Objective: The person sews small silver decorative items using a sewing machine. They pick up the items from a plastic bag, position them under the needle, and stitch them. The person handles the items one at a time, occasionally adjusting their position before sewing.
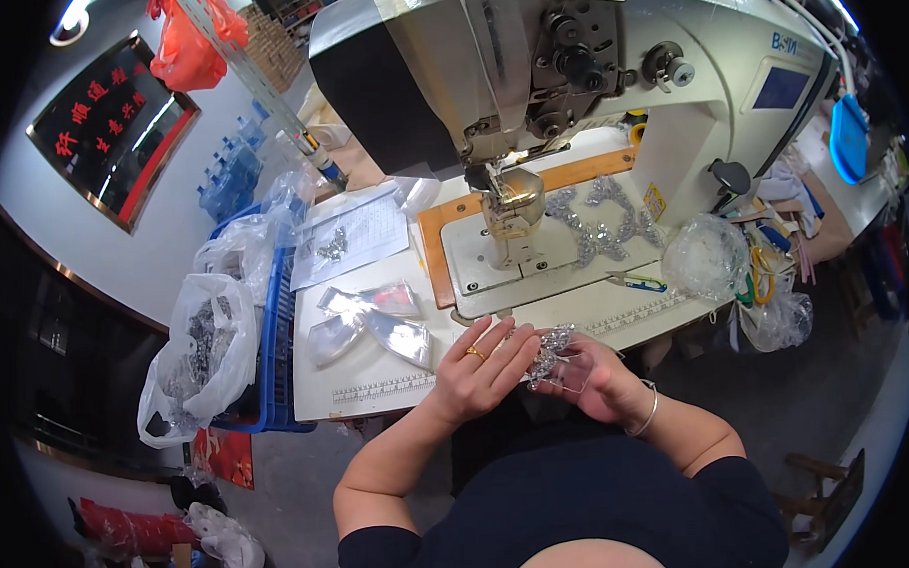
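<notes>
Over the front edge of the sewing table, my right hand [606, 381] is closed around a silver beaded ornament [552, 353] with clear plastic at its lower side. My left hand [480, 371], wearing a ring, has its fingers stretched out, the tips at the ornament's left side; its thumb is hidden. Beyond the hands stands a large white sewing machine [709, 105], its needle area [512, 207] above a light metal plate. More silver beaded ornaments [602, 219] lie on the machine bed, right of the needle. Shiny clear-and-silver plastic pieces [371, 322] rest left of the plate.
A printed sheet [348, 243] with small silver pieces lies at the left. Beside the table, a blue crate [276, 340] holds a white plastic bag [201, 343] of silver parts. Small snips [638, 283] and a clear plastic bundle [707, 257] lie right. A wooden stool [822, 496] stands lower right.
</notes>
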{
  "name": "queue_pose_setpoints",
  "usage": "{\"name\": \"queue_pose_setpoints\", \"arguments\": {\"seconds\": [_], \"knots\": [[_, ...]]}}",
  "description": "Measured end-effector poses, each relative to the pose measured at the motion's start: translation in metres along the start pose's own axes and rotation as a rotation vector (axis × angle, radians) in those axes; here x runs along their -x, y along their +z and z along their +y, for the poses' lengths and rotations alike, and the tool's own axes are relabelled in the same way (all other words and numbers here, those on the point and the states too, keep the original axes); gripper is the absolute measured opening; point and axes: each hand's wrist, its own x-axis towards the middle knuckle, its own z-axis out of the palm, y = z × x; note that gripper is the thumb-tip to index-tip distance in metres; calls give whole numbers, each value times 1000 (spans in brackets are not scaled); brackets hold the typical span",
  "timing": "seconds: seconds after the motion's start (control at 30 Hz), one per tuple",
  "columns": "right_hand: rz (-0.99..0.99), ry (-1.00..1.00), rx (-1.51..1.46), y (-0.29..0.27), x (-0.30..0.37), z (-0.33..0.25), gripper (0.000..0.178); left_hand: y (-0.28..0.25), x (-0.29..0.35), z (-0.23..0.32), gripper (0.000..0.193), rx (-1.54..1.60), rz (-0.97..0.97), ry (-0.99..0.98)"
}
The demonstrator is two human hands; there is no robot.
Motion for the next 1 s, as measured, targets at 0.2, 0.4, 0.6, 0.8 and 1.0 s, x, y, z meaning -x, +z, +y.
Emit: {"name": "queue_pose_setpoints", "arguments": {"seconds": [0.2, 0.4, 0.6, 0.8, 1.0], "knots": [[280, 57, -56, 2, 0, 9, 38, 9, 6, 7, 24, -25, -20, 15], [362, -13, 124, -21, -3, 18, 26, 21, 21, 21, 45, 117, -96, -251], [188, 48, 501, -16, 1, -13, 25, 30, 75, 2, 89, 1877, -172, -1294], [224, 45, 675, -12, 1, -22, 26, 45, 67, 27, 101, 2484, 283, -1172], [275, 7, 694, -22, 0, -8, 24, 35, 53, 41, 73, 2082, 122, -1180]]}}
